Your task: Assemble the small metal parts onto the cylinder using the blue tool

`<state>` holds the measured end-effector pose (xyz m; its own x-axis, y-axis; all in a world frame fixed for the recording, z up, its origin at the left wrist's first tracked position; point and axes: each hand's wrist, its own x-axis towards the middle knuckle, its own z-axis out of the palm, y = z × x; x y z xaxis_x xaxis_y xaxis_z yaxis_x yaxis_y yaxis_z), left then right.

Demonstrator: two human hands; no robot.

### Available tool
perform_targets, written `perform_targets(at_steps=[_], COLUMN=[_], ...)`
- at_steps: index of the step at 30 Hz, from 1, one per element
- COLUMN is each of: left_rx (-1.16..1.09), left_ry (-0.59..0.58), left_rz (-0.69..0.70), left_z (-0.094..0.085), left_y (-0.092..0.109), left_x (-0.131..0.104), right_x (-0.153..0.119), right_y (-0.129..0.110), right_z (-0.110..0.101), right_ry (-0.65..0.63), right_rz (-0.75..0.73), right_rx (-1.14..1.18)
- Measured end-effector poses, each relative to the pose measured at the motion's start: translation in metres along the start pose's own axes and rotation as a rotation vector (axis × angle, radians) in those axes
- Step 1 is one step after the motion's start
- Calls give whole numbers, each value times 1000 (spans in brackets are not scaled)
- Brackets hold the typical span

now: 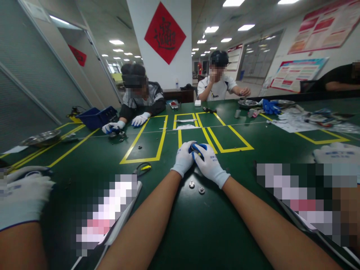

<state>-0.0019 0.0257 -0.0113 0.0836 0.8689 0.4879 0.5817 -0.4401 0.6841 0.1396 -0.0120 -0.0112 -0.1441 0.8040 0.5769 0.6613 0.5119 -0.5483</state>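
Both of my hands wear white gloves with blue palms and meet over the green table (pixel 180 232). My left hand (pixel 183 156) has its fingers wrapped round a small dark round part (pixel 193 147), mostly hidden by the gloves. Pressed against the same part from the other side are the closed fingers of my right hand (pixel 208 161). Its exact kind cannot be made out. Two small round metal pieces with a raised centre, a left one (pixel 191 184) and a right one (pixel 201 190), lie on the table between my forearms.
Pliers (pixel 143 168) with yellow-black handles lie left of my hands. Co-workers' gloved hands rest at the left edge (pixel 25 191) and right edge (pixel 337 153). Yellow tape (pixel 140 161) marks rectangles. Across the table are a blue bin (pixel 97 120), metal bowl (pixel 247 103) and papers (pixel 289 123).
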Motion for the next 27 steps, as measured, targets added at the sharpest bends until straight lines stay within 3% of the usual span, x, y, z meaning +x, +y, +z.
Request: perform_targets(at_steps=[10,17,23,27], left_rx=[-23,-49,-98,-46], left_ry=[24,29,8,-2], left_rz=[-30,-34,-46,-57], left_z=[3,2,2,2], left_y=[-2,-2,-5,-4], left_x=[3,3,4,5], right_x=[0,-2,-6,-9], right_y=[0,9,-4,-13], right_z=[0,9,6,1], right_ry=[144,81,53,63], right_rz=[11,37,13,7], right_rx=[74,10,-235,-223])
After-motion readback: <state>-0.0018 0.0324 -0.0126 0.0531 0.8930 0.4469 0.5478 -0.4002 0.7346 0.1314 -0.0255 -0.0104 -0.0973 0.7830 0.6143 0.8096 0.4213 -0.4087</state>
